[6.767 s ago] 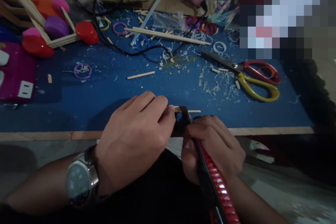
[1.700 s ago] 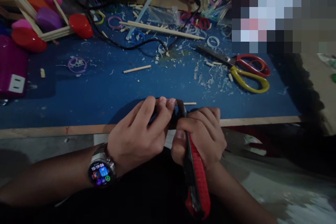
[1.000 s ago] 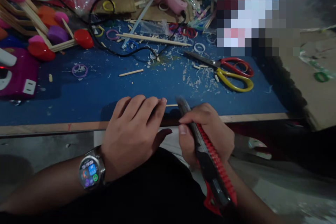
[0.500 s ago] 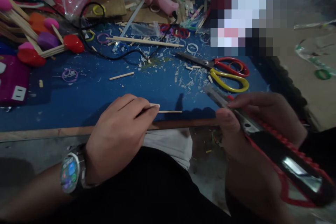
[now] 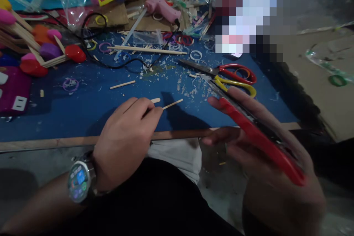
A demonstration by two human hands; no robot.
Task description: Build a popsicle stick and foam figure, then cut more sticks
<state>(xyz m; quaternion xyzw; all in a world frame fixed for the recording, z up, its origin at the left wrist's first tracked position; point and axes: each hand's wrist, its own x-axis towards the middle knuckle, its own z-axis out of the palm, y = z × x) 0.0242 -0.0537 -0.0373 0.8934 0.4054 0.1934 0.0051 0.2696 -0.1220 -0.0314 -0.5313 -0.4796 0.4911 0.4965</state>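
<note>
My left hand (image 5: 124, 142), with a smartwatch (image 5: 79, 180) on its wrist, rests at the near edge of the blue board (image 5: 83, 107). Its fingers pinch a thin wooden stick (image 5: 156, 100). A second short stick (image 5: 173, 104) lies just right of the fingertips. My right hand (image 5: 265, 155) is lifted off the board at the right and holds a red utility knife (image 5: 257, 138), whose blade points up and left toward the scissors.
Red and yellow scissors (image 5: 235, 77) lie at the right of the board. A pink glue gun (image 5: 160, 5) and its black cord (image 5: 116, 64) are at the back. Long sticks (image 5: 146, 49), plastic rings and shavings are scattered about. A stick model with coloured caps (image 5: 41, 49) stands far left.
The right hand has drawn the knife away from the stick and lifted it to the right. The left hand has loosened from pressing to a pinch, and a short piece now lies apart.
</note>
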